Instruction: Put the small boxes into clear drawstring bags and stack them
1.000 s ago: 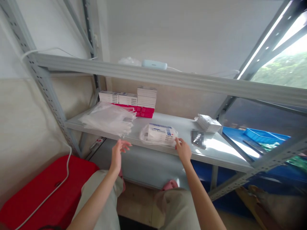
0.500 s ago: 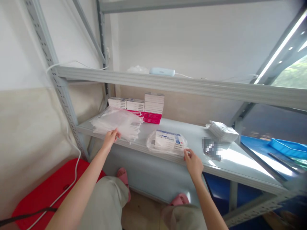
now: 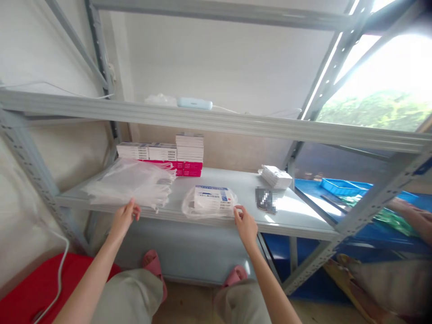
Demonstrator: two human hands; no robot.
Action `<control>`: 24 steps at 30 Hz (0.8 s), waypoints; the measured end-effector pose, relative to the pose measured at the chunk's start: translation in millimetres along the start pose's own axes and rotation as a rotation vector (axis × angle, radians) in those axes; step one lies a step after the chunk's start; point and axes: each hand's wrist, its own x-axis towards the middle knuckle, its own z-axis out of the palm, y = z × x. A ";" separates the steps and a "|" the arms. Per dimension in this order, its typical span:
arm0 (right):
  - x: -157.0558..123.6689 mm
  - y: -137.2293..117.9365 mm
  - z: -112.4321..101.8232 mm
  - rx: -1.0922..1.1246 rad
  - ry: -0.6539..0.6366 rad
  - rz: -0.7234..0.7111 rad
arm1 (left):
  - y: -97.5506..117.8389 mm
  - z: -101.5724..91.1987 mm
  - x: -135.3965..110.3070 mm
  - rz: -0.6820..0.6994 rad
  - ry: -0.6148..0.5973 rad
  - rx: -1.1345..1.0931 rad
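Near the front edge of the middle shelf, my left hand [image 3: 124, 218] has its fingers curled at the front of a flat stack of clear plastic bags [image 3: 130, 182]. Whether a bag is between those fingers is hidden. To the right lies a clear bag with several white-and-blue printed boxes [image 3: 212, 198] inside. At its right end, my right hand [image 3: 245, 225] pinches the edge of the plastic bag [image 3: 189, 204]. Behind the stack stand rows of white boxes [image 3: 189, 148] on top of magenta ones [image 3: 192, 168].
Toward the right of the shelf [image 3: 232, 177] lie a wrapped white bundle [image 3: 276, 177] and a dark, blurred-out item [image 3: 265, 200]. A shelf beam [image 3: 216, 121] crosses above. Beyond the right post, another person's hand [image 3: 413, 216] is over green packets near blue trays [image 3: 340, 186].
The view has turned to the right, bringing another person's hand and the window into sight. Both my hands stay at the same bags, and the boxes have not visibly moved on the shelf.
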 end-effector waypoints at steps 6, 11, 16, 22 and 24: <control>-7.6 -6.5 1.4 -0.161 0.069 -0.150 | 33.5 13.1 41.9 0.054 -0.070 0.043; -15.2 -8.9 -11.5 -0.208 0.140 -0.139 | 42.9 22.0 35.5 0.106 -0.038 0.062; -27.5 -10.0 -26.2 -0.234 0.242 -0.233 | 38.6 44.7 -38.1 0.342 -0.034 0.215; -29.0 -36.8 -27.2 -0.048 0.190 -0.646 | 69.2 109.2 -93.4 0.861 -0.361 0.437; -24.3 -47.2 -20.5 0.020 0.185 -0.630 | 81.8 134.3 -85.6 0.954 -0.425 0.439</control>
